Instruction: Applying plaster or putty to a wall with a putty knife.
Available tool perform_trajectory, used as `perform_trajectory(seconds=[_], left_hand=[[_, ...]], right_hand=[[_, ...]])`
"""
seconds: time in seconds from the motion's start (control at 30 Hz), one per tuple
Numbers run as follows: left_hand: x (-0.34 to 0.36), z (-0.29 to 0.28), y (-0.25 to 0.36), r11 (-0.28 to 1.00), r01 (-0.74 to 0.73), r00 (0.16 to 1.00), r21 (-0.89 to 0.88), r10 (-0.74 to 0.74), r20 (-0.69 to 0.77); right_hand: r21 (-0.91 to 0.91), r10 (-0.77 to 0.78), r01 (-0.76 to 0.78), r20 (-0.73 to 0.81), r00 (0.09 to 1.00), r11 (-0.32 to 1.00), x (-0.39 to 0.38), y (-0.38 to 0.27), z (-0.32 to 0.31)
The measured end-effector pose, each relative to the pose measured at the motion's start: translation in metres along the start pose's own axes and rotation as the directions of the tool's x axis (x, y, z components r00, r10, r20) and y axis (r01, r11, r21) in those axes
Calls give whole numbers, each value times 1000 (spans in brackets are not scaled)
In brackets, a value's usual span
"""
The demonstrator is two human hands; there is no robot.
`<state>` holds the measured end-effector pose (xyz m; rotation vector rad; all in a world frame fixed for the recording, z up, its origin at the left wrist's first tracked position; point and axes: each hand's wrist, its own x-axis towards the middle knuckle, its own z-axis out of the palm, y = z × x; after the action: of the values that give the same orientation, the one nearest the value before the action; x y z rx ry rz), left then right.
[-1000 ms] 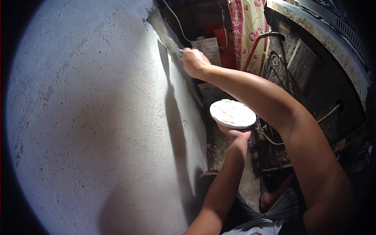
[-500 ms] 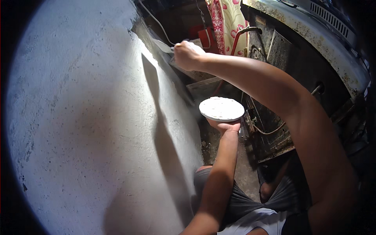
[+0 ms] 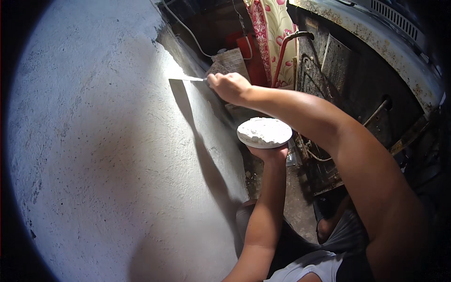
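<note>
A putty knife [image 3: 188, 79] is clamped in the right hand [image 3: 230, 87] and pressed to the largely skimmed grey wall [image 3: 108, 155], its dark upper edge seemingly uncoated, while a round putty-laden plate [image 3: 264, 132] is gripped from beneath by the left hand [image 3: 268, 153].

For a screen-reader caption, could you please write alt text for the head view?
The right hand presses a putty knife flat against a grey plastered wall, while the left hand holds up a round plate of white putty.

Right hand [image 3: 231, 88] pressing scraper [image 3: 187, 79] on wall [image 3: 103, 155], left hand [image 3: 268, 153] under plaster disc [image 3: 264, 132]
</note>
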<state>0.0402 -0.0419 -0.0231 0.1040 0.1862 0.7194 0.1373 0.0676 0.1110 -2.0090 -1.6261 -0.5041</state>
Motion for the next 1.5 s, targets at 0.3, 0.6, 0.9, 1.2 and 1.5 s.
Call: perform_trajectory(seconds=[0.3,0.6,0.9,1.2,1.5], left_hand=[[-2,0,-10,1000,-19,993,5,19,-118],[-1,-4,-14,999,39,999,12,-39,-19],[7,-12,-25,1000,-3,999,25,4,-38],[-7,-1,-20,997,72,997,24,-71,-40],[11,-26,-6,932,-305,952,194,302,46]], right_hand=[[307,256,-222,-76,964,925,56,-43,-37],[-15,-148,149,53,988,989,-27,-5,-6],[164,202,-206,37,979,965,27,12,-20],[291,173,-162,-13,985,943,-10,-27,8],[565,218,-206,46,975,799,-59,-88,-63]])
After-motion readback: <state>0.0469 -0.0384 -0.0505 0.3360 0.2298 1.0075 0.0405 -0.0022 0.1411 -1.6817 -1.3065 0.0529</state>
